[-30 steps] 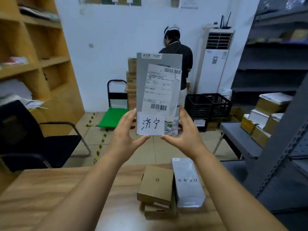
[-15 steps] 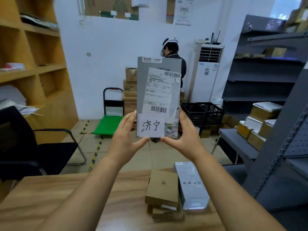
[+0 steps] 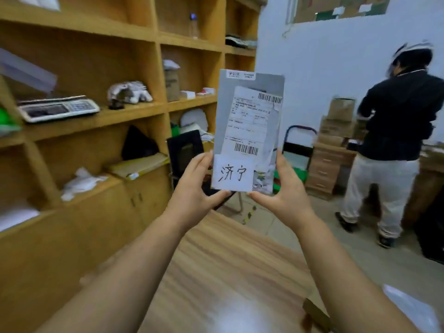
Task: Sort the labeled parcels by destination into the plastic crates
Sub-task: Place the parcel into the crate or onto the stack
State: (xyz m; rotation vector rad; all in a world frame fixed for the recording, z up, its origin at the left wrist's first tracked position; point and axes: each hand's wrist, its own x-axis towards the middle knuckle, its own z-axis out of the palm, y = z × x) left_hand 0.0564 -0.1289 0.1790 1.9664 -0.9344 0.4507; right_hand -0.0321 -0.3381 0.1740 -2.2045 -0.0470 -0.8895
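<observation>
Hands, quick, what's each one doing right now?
Left hand: closed on the grey parcel's lower left edge.
Right hand: closed on its lower right edge.

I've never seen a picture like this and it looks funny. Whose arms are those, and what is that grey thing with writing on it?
There is no machine here. The picture comes from a camera worn on a person's head, so you see that person's own arms reaching forward. The left hand and the right hand hold a flat grey parcel upright by its bottom corners. It carries a printed shipping label with barcodes and a white note handwritten "济宁", the town it should go to. Below the arms is a wooden table; its near edge is too blurred to say what lies there. On the left are wooden shelves with a weighing scale. On the right another person in dark clothes stands by stacked cardboard boxes.
</observation>
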